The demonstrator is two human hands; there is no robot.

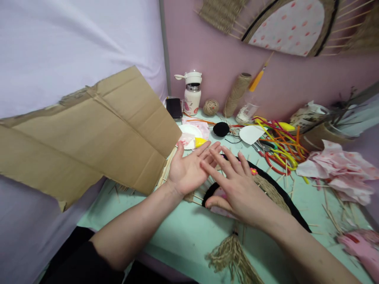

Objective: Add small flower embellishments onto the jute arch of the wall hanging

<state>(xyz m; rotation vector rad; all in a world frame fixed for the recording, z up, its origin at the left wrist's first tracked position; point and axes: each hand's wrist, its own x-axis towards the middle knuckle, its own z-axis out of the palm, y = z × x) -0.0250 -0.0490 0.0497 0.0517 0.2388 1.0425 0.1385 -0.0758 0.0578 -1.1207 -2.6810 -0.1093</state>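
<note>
My left hand (188, 167) is turned palm up over the table, with its fingers stretched out and nothing in it. My right hand (241, 189) reaches across, palm down, fingers spread. Its fingertips overlap the left fingers; whether they touch I cannot tell. Beneath both hands lies a half-round woven twine piece (274, 193) with a black border, thin sticks and a small pink flower (254, 171). My right hand hides much of its middle. A twine tassel (235, 254) hangs below its lower edge. Left of my left hand leans a large folded cardboard sheet (127, 130).
At the back stand a white bottle (192, 100), a twine ball (211, 107) and a twine roll (238, 94). Coloured pipe cleaners (284, 146) and pliers (268, 146) lie right of them. Crumpled dotted paper (340, 169) and a pink glue gun (359, 246) sit at the right.
</note>
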